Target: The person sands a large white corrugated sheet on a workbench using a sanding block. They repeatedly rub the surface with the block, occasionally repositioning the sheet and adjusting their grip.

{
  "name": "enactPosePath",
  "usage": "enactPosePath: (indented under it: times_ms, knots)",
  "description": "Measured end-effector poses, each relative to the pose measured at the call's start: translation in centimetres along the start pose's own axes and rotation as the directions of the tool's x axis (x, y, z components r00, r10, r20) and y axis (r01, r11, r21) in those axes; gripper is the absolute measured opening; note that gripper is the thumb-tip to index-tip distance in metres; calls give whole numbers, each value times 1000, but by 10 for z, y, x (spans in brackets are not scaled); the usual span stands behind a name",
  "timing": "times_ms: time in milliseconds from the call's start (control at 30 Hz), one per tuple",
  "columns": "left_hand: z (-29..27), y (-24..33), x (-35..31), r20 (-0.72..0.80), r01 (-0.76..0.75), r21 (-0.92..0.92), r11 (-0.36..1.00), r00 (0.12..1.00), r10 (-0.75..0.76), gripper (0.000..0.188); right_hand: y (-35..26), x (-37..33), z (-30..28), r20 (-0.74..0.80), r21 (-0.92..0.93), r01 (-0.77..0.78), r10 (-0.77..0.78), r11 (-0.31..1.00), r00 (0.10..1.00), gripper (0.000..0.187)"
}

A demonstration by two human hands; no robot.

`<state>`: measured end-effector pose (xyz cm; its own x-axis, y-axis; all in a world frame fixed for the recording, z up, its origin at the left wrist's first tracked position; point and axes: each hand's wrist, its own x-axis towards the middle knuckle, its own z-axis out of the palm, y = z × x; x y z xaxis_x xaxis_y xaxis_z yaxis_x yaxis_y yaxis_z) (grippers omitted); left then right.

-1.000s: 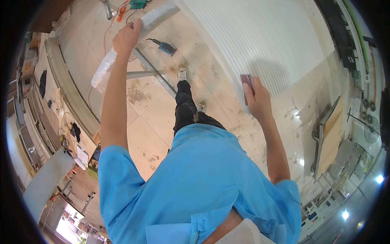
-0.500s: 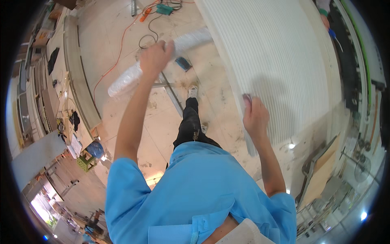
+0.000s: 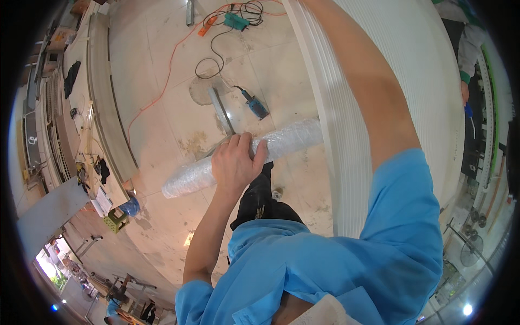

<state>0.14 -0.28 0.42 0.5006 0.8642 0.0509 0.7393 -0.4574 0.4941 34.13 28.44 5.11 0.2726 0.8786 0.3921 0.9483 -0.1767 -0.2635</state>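
My left hand (image 3: 236, 162) is wrapped over the top of a long roll of clear plastic wrap (image 3: 292, 138), thumb to the right. The roll lies slantwise in front of my legs, its right end meeting the edge of a broad, white ribbed panel (image 3: 352, 162). Over that panel stretches my right arm (image 3: 368, 81), reaching far forward. Its hand lies beyond the upper edge of the picture, so its fingers and anything in them are hidden.
A corded blue power tool (image 3: 255, 105) lies on the floor beyond the roll, near a metal bar (image 3: 221, 111). Orange and black cables (image 3: 249, 11) tangle farther off. At the right, another person's hand (image 3: 465, 93) holds a blue-handled tool. A long workbench (image 3: 116, 130) runs along the left.
My left hand and the roll have come nearer my body. My right hand has left the panel's near edge and reached forward out of view. My body has turned.
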Motion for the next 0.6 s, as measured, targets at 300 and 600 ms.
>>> enactPosePath:
  times_ms: [300, 600]
  knots:
    - [8, -7, -4, -54, 53, 121, 991, 997, -47, 48, -11, -211, -82, 69, -64, -96, 101, 993, 992, 23]
    - [14, -15, 2, -49, 11, 109, 994, 999, -6, 62, -60, -684, -293, 102, -182, -235, 256, 955, 961, 19]
